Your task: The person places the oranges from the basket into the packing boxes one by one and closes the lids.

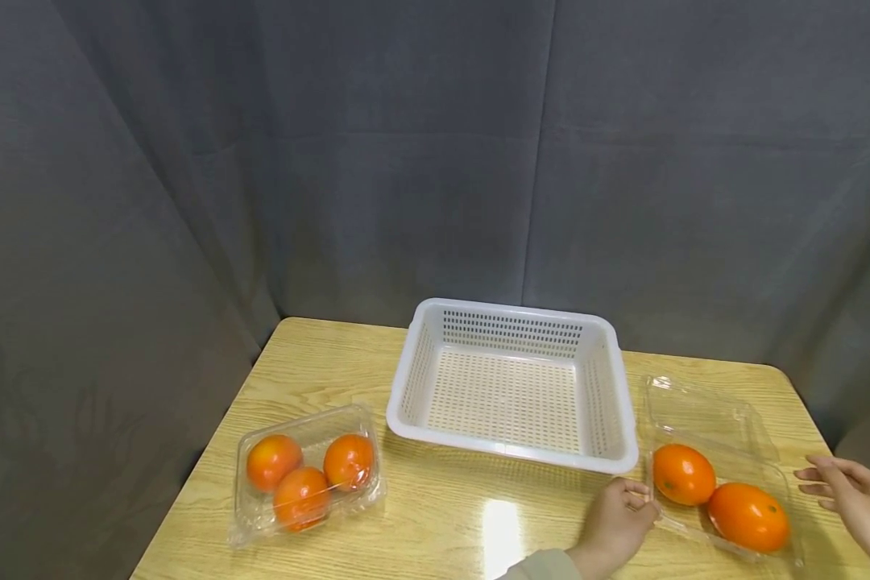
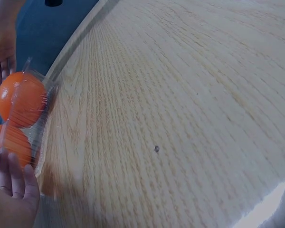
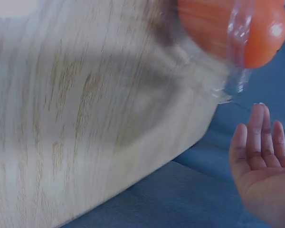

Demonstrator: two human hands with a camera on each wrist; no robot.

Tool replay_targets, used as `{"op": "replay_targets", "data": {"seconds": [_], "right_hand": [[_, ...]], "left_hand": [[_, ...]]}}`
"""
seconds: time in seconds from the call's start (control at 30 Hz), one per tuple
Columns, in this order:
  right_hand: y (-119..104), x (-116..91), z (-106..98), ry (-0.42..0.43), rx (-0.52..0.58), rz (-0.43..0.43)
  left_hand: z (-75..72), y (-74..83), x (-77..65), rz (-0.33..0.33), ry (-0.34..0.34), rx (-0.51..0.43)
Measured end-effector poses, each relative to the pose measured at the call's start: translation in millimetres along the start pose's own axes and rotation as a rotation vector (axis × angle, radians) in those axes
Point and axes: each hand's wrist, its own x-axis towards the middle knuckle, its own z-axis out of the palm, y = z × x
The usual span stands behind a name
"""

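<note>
A clear plastic clamshell container [image 1: 696,528] lies at the right of the table with its lid [image 1: 699,411] folded back. Inside are two glossy oranges [image 1: 685,474]. My left hand [image 1: 619,519] is at the container's left rim and pinches it between thumb and fingers; the thumb is mostly cut off in the left wrist view, where the fingers [image 2: 16,175] show beside an orange [image 2: 12,145]. My right hand [image 1: 855,495] is just right of the container, apart from it. Its fingers [image 3: 254,137] are extended and hold nothing.
A white perforated plastic basket [image 1: 511,451] stands at the table's middle back, with nothing in it. To the left, another clear container [image 1: 366,503] holds three orange-red round fruits [image 1: 302,498]. Grey curtains [image 1: 406,161] hang behind and beside the wooden table [image 1: 435,532].
</note>
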Motion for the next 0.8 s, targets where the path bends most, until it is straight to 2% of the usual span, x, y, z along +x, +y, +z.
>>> {"op": "replay_targets", "data": {"seconds": [0.1,0.37,0.57,0.8], "right_hand": [[-1,9,-3,-0.028,-0.022,0.003],[2,28,0,-0.003,-0.117,-0.011],[5,42,1,-0.065,-0.194,-0.064],[4,53,2,-0.15,-0.205,-0.051]], "left_hand": [[-1.3,-1.3,1.0,0.007,-0.003,0.002],[-0.5,-5.5,3.2,0.003,-0.001,-0.011],[0.5,-5.6,3.0,-0.018,0.005,-0.007],[0.0,-3.3,1.2,-0.019,0.001,-0.012]]}}
